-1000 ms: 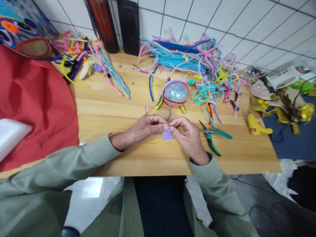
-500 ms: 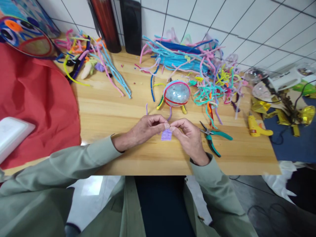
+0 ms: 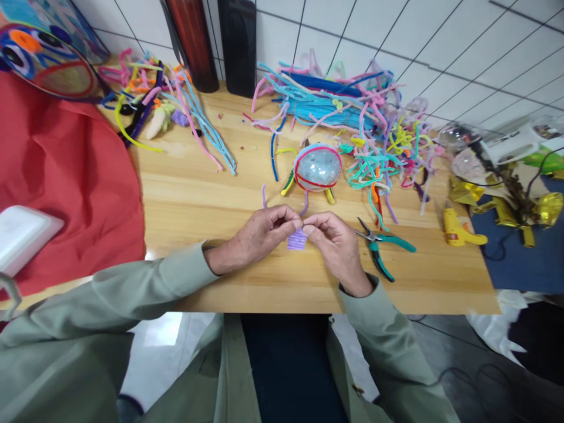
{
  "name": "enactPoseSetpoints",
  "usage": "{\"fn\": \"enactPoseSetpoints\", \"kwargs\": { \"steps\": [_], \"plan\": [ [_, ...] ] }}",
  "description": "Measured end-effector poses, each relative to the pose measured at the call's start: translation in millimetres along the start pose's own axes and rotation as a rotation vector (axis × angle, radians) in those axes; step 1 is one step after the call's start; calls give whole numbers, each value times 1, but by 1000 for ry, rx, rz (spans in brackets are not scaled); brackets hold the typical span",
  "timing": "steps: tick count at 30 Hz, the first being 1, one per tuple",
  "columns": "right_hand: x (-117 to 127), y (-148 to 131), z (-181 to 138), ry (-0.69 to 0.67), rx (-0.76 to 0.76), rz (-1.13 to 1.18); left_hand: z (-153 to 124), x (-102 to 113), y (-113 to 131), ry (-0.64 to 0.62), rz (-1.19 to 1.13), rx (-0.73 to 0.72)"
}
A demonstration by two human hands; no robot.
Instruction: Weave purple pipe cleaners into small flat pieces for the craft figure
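Observation:
Between my hands is a small purple piece of pipe cleaner (image 3: 296, 239), bent into tight side-by-side rows. My left hand (image 3: 267, 234) pinches its upper edge from the left, and my right hand (image 3: 333, 244) pinches it from the right, the fingertips nearly touching. Loose purple ends stick up behind the fingers. Just beyond them sits a clear plastic ball (image 3: 318, 168) rimmed with red and light blue pipe cleaner, with yellow-and-green pieces under it. Pliers with teal handles (image 3: 381, 247) lie open to the right of my right hand.
A heap of coloured pipe cleaners (image 3: 326, 108) lies along the wall, with another pile (image 3: 145, 100) at left. A yellow glue gun (image 3: 460, 228) rests at right. On the red cloth (image 3: 88, 194) is a white box (image 3: 26, 238). A dark red flask (image 3: 194, 47) stands at the back.
Both hands keep their pinch on the purple piece with hardly any movement. The whole view has shifted very slightly.

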State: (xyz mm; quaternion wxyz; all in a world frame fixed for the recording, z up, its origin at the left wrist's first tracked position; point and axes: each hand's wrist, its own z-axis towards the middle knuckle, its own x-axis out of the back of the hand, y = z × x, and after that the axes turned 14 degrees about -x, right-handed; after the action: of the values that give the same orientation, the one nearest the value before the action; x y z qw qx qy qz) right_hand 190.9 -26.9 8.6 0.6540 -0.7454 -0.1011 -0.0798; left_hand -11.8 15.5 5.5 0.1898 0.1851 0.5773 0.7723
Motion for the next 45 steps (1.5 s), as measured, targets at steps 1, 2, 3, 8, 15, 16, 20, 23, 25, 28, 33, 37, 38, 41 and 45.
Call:
{"fn": "enactPoseSetpoints", "kwargs": {
  "steps": [1, 2, 3, 8, 15, 16, 20, 23, 25, 28, 33, 37, 38, 41, 45],
  "plan": [
    [0, -1, 0, 0, -18, 22, 0, 0, 0, 13, 7, 0],
    [0, -2, 1, 0, -34, 38, 0, -1, -1, 27, 14, -4],
    [0, -3, 1, -3, -45, 45, 0, -1, -1, 38, 19, -9],
    [-2, -6, 1, -5, -57, -25, 0, -1, -1, 67, 4, -24],
    [-4, -6, 0, 21, -103, -10, 0, 1, 2, 47, -108, -28],
    [-4, -6, 0, 18, -109, -5, 0, 1, 3, 50, -115, -15],
    [-4, -5, 0, 11, -101, -26, 1, -2, -1, 60, -143, 30],
    [-5, -5, 0, 23, -73, -67, 0, -3, -7, 67, -163, 46],
    [-6, -5, 1, 33, -52, -92, -1, -3, -9, 66, -170, 55],
    [-6, -5, 1, 41, -40, -106, -1, -2, -8, 53, -173, 53],
    [-5, -5, 1, 30, -78, -22, 1, -1, -4, 43, -176, 50],
    [-6, -4, 3, 22, -83, 2, 0, -4, -7, 59, -174, 32],
    [-6, -4, 3, 15, -83, 6, -1, -4, -7, 62, -168, 24],
    [-7, -1, 5, -6, -64, 9, -1, -5, -8, 70, -138, -10],
    [-7, 1, 7, -22, -43, 15, 0, -5, -8, 98, -123, -53]
  ]
}}
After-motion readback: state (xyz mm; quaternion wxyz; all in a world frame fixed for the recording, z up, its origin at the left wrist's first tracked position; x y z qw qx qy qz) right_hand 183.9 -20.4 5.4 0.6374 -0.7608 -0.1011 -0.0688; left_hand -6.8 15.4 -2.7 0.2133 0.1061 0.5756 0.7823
